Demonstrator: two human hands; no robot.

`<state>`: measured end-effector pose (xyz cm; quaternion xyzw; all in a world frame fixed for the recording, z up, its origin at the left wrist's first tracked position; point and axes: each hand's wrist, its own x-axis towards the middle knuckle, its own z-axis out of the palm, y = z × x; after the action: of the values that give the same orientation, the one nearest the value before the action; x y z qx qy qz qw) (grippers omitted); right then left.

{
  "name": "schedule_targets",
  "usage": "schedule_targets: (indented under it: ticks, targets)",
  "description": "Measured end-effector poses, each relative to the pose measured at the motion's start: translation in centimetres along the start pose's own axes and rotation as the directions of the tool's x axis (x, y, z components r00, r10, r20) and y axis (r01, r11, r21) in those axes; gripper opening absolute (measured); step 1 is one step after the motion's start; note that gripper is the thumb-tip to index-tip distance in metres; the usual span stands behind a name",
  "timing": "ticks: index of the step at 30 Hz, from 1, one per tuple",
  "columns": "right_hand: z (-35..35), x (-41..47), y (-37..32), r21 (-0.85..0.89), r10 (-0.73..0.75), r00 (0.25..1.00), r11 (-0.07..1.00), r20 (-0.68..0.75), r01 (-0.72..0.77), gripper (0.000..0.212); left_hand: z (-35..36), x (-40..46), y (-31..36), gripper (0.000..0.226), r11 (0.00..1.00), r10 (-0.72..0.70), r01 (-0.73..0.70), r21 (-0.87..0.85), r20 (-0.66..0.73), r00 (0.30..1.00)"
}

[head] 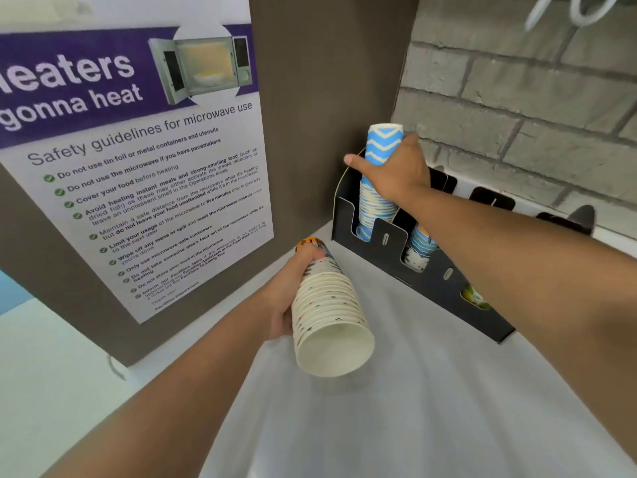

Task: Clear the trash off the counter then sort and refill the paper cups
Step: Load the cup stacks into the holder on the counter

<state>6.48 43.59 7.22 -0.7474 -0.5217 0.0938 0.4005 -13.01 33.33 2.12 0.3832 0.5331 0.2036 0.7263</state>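
Blue-and-white zigzag cups (378,174) stood as a tall upside-down stack in the leftmost slot of a black holder (386,250), and the right hand (396,167) was wrapped round the upper part of that stack, thumb pointing left. The left hand (293,291) gripped a second stack (327,312), white with small coloured marks, tilted so its open mouth faced the camera and its orange-topped base pointed toward the wall; this stack hung above the white counter (396,408), just in front of the holder. The next slot to the right held a short stack of striped cups (418,250), and further along a green-patterned cup (474,296) showed through a cut-out. The holder sat in the corner against a grey brick wall (517,98). On the brown panel (310,98) to the left hung a microwave safety poster (138,160).
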Motion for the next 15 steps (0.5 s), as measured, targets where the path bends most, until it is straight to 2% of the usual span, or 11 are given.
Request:
schedule_targets:
  ticks: [4, 9, 13, 15]
  targets:
    - [-0.3, -0.1, -0.2, -0.064, -0.028, 0.999, 0.997, 0.034, 0.030, 0.083, -0.6, -0.4, -1.6, 0.049, 0.986, -0.011, 0.027, -0.162, 0.096, 0.995]
    - [-3.1, -1.0, 0.5, -0.028, -0.033, 0.995, 0.999, 0.090, 0.036, 0.079, -0.1, 0.2, -1.4, 0.042, 0.950, 0.050, -0.031, -0.310, 0.054, 0.997]
    - [-6.2, -3.5, 2.6, -0.075, -0.113, 0.979, 0.989, 0.170, 0.127, 0.065, 0.7, 0.1, -1.2, 0.039, 0.937, 0.071, -0.056, -0.345, 0.033, 0.997]
    - [-8.3, -4.9, 3.9, -0.126, -0.151, 0.961, 0.975, 0.232, 0.184, 0.069, 1.2, -0.2, -0.7, 0.037, 0.917, 0.102, -0.086, -0.390, 0.020, 0.995]
